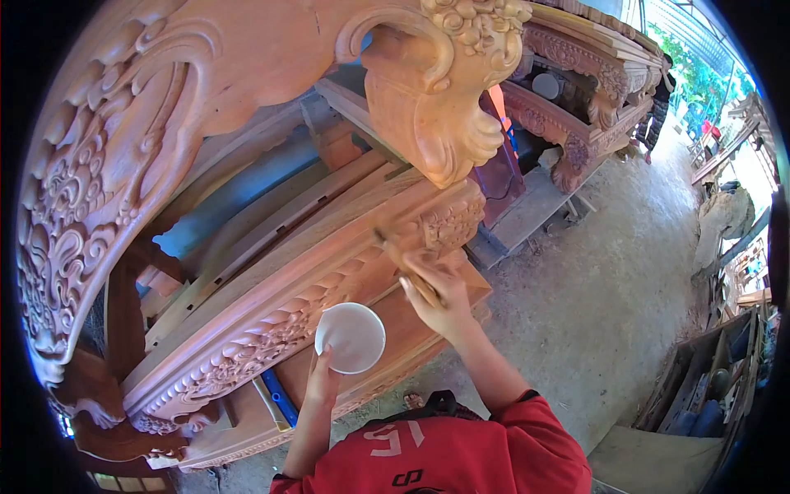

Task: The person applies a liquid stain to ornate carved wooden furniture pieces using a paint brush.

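Note:
My left hand (323, 380) grips a white bowl (350, 337) by its rim, with the thumb on the inner edge. My right hand (436, 298) is closed around the wooden handle of a brush (406, 267), whose blurred tip points up and left over a carved wooden panel (329, 284). That panel has rows of relief carving along its length. Under my hands lies another wooden piece (391, 323) with a flat face. Above, a large carved wooden piece (288, 58) with a scrolled foot crosses the view.
A blue tool or tube (280, 401) lies on the lower wood, left of the bowl. More carved furniture (568, 99) stands at the upper right. A person (656, 107) is in the far background. A bin of scraps (699, 387) stands at the right.

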### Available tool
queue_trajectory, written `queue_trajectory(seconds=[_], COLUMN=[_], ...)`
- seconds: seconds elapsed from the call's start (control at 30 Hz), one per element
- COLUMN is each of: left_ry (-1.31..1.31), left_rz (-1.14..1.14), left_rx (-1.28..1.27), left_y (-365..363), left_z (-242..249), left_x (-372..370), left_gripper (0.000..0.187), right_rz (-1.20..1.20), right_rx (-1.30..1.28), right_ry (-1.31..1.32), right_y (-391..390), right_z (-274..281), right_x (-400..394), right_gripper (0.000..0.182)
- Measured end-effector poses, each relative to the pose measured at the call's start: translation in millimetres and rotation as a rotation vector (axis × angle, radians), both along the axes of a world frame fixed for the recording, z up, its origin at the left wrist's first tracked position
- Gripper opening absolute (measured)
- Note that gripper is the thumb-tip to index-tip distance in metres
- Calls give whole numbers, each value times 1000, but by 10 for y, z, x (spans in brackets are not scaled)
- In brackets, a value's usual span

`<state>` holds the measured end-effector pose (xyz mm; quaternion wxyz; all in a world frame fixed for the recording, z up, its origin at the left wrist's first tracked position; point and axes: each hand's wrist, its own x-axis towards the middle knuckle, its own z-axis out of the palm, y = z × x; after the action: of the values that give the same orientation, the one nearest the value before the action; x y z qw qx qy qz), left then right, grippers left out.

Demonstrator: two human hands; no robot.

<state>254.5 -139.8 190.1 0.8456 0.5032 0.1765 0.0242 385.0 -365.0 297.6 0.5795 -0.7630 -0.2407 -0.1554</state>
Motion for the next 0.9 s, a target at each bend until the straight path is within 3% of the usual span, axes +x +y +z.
queue_trajectory(seconds=[0.03,0.07,0.13,0.2,0.27,0.3,0.37,0.4,0.43,0.57,0.6,0.67,0.7,0.77,0.8,0.87,0.9], left_ry=[-37,-76,-73,-72,-28,-34,-23,-26,-23,2,4,-34,-36,-70,-70,-77,-81], left_rz=[-12,-20,-18,-11,-3,3,68,73,78,149,151,132,139,111,119,144,151], left_rx=[-50,-107,-132,-161,-99,-103,-176,-177,-179,-225,-223,-169,-169,-165,-167,-134,-137], left_y=[51,62,50,53,69,69,70,76,85,126,128,130,137,155,159,166,171], left_z=[-37,-62,52,157,213,230,246,242,239,248,271,323,320,285,265,232,218], left_x=[-10,-6,-39,-87,-136,-149,-178,-188,-193,-183,-186,-175,-174,-189,-203,-231,-257], left_gripper=[65,64,63,61,59,59,59,59,59,60,60,61,61,62,62,62,62], right_rz=[346,346,240,-119,-325,-318,-462,-542,-539,-232,-230,76,82,269,211,12,-106], right_rx=[331,285,419,322,330,327,174,-22,-21,-230,-228,-102,-100,69,193,416,464], right_ry=[409,325,255,176,26,21,-108,-316,-318,-516,-514,-596,-599,-224,69,309,192], right_y=[51,-6,-137,-422,-618,-641,-662,-614,-562,-117,-24,105,106,77,49,-57,-114], right_z=[16,-7,-138,-316,-378,-336,-255,-210,-169,67,32,-18,-3,53,-12,-215,-326], right_x=[-63,-44,138,479,772,797,820,843,811,400,337,270,236,159,188,422,583], right_gripper=[25,23,23,24,26,26,26,27,27,31,31,39,39,32,21,17,17])
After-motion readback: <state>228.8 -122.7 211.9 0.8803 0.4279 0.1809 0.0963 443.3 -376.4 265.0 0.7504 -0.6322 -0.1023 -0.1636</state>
